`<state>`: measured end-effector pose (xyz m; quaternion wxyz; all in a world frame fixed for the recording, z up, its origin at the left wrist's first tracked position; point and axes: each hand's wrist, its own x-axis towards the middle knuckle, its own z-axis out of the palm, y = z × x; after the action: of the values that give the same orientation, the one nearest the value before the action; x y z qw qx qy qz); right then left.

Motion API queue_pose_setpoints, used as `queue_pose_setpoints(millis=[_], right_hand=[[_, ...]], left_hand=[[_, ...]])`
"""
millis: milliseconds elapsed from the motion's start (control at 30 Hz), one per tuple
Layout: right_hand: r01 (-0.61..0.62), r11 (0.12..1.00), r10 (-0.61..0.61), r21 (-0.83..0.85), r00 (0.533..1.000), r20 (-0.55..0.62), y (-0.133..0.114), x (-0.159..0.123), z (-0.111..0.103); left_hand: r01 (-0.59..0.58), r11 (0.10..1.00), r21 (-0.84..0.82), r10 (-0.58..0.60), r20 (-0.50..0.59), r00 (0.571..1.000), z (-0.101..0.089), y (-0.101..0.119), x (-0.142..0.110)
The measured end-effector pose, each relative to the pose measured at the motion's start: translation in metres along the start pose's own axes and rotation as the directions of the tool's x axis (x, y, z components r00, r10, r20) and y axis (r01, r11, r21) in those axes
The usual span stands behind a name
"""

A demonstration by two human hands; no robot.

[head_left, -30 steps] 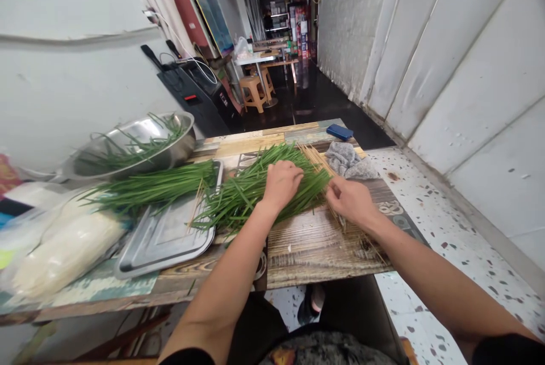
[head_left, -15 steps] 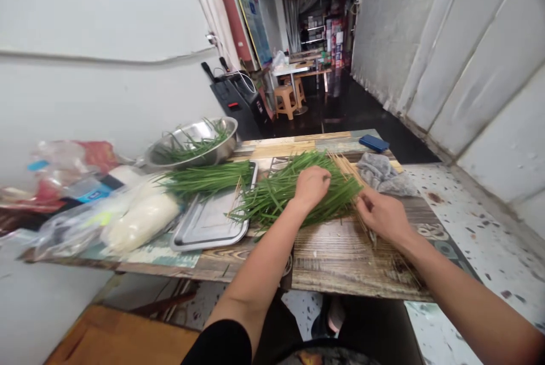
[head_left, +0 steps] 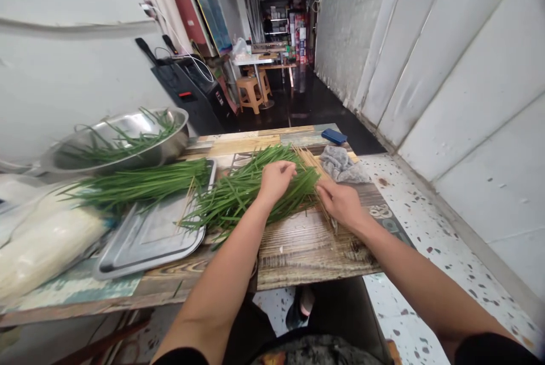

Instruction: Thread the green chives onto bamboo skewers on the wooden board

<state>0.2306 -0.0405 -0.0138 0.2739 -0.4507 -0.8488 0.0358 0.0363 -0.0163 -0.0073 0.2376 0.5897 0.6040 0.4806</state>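
Note:
A loose heap of green garlic chives (head_left: pixel 230 189) lies across the wooden table, its left end over the tray's edge. Above the heap, my left hand (head_left: pixel 276 181) has thumb and fingers drawn together; what sits between them is too small to make out. My right hand (head_left: pixel 344 204) is closed at the heap's right end, its fingers around thin bamboo skewers (head_left: pixel 307 158) that run beside the chives. A metal tray (head_left: pixel 149 246) on the left bears a neat row of chives (head_left: pixel 147 183) with a few skewer ends sticking out.
A steel bowl (head_left: pixel 170 146) with more chives stands behind the tray. A plastic bag of something white (head_left: pixel 51 240) lies at the left. A grey cloth (head_left: pixel 340 165) and a blue box (head_left: pixel 334 137) rest at the table's far right. Stools (head_left: pixel 249 95) stand beyond.
The view has swung right and closer, so everything sits further left in the picture. Both hands keep nearly the same place over the chives and skewers.

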Motion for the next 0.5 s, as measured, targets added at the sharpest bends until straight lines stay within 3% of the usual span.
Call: queue_pose_setpoints(millis=[233, 500], right_hand=[[0.009, 1.0, -0.009, 0.006, 1.0, 0.005, 0.0006, -0.0001, 0.0002], [0.051, 0.999, -0.051, -0.007, 0.996, -0.071, 0.0036, -0.0011, 0.004]], left_hand=[[0.005, 0.997, -0.078, -0.005, 0.006, 1.0, 0.0005, 0.0017, 0.0015], [-0.028, 0.997, -0.076, 0.028, -0.004, 1.0, -0.0002, 0.0037, 0.0001]])
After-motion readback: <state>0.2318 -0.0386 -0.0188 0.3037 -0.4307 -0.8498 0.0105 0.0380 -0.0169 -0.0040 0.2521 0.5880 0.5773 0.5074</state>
